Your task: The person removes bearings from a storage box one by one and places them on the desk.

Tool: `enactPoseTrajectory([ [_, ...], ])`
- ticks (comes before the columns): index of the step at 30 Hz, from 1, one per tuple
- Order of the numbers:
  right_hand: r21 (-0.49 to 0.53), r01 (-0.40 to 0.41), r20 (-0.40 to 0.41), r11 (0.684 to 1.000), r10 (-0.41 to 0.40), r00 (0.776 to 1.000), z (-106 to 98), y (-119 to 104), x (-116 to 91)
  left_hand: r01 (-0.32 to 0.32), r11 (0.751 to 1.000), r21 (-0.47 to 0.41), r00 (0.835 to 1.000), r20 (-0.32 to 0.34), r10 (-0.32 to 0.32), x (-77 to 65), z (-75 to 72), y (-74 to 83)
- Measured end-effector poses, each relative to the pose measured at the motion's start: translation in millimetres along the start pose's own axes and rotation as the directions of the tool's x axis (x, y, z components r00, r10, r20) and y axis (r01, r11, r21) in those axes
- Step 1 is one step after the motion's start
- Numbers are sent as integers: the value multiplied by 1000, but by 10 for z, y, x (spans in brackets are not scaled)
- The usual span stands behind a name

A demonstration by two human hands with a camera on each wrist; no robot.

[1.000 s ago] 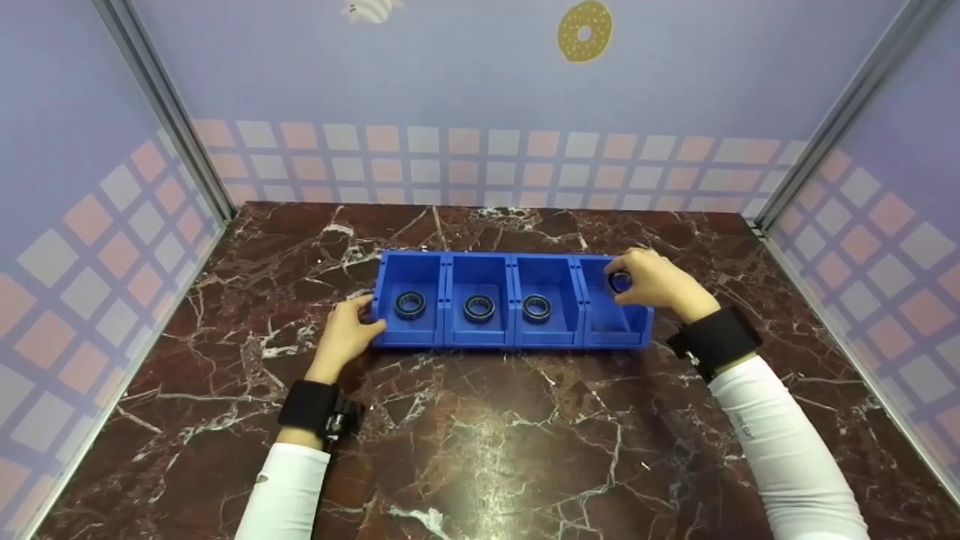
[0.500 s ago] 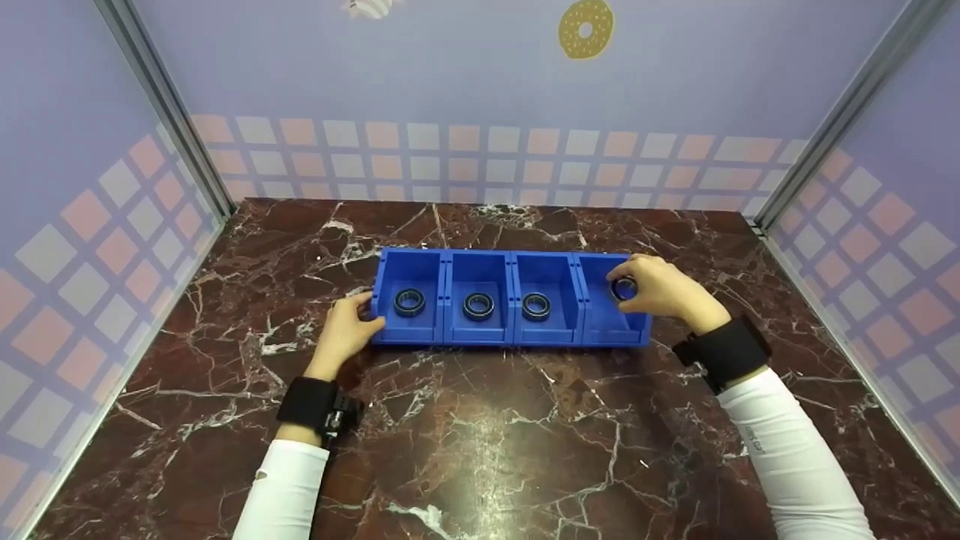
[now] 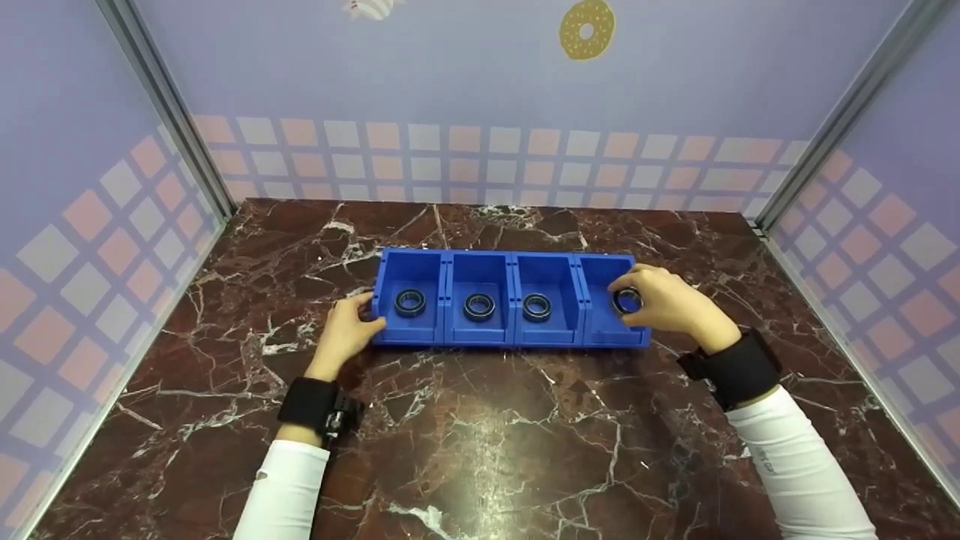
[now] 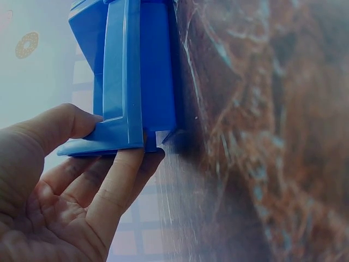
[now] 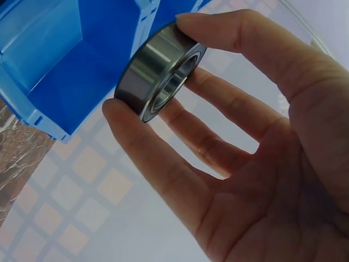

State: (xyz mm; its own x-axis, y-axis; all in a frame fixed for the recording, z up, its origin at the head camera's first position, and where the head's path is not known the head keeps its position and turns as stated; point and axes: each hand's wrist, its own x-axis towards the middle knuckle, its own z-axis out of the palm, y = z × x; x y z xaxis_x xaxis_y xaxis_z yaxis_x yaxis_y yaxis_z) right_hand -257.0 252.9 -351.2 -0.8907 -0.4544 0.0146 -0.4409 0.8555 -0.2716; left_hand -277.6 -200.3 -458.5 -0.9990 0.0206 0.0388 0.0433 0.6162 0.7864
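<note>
A row of joined blue bins stands on the marble-patterned table. My left hand grips the row's left end wall, with the thumb on one side and the fingers on the other in the left wrist view. Above the rightmost bin, my right hand pinches a steel ball bearing by its outer rim between thumb and fingers. The bearing is tilted. One bearing each lies flat in the left bin, the second bin and the third bin.
The dark red table extends around the bins on all sides. Purple walls with pink and white checks enclose it at the back, left and right. Metal posts mark the back corners.
My right hand has moved slightly right and toward me with the bearing, staying over the rightmost bin. My left hand and the bins have barely moved.
</note>
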Motion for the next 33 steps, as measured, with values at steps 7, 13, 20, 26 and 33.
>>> enactPoseTrajectory([
  [7, -3, 29, -10, 1000, -29, 1000, 21, -54, -106, 10, 1000, 15, 1000, 13, -10, -2, -5, -2],
  [13, 3, 42, -15, 999, -42, 999, 66, -66, -174, 2, 1000, 7, 1000, 5, -2, 0, -2, 0],
  [20, 0, 55, -21, 998, -55, 998, 121, -70, -260, 5, 1000, 7, 1000, 2, -5, -8, 2, 3],
  [26, 0, 63, -30, 998, -63, 998, 150, -82, -329, 7, 1000, 13, 1000, 11, -7, -4, -4, -1],
  [33, 12, 49, 10, 999, -49, 999, 168, -104, -413, 18, 1000, 8, 1000, 16, -18, 1, 0, 3],
])
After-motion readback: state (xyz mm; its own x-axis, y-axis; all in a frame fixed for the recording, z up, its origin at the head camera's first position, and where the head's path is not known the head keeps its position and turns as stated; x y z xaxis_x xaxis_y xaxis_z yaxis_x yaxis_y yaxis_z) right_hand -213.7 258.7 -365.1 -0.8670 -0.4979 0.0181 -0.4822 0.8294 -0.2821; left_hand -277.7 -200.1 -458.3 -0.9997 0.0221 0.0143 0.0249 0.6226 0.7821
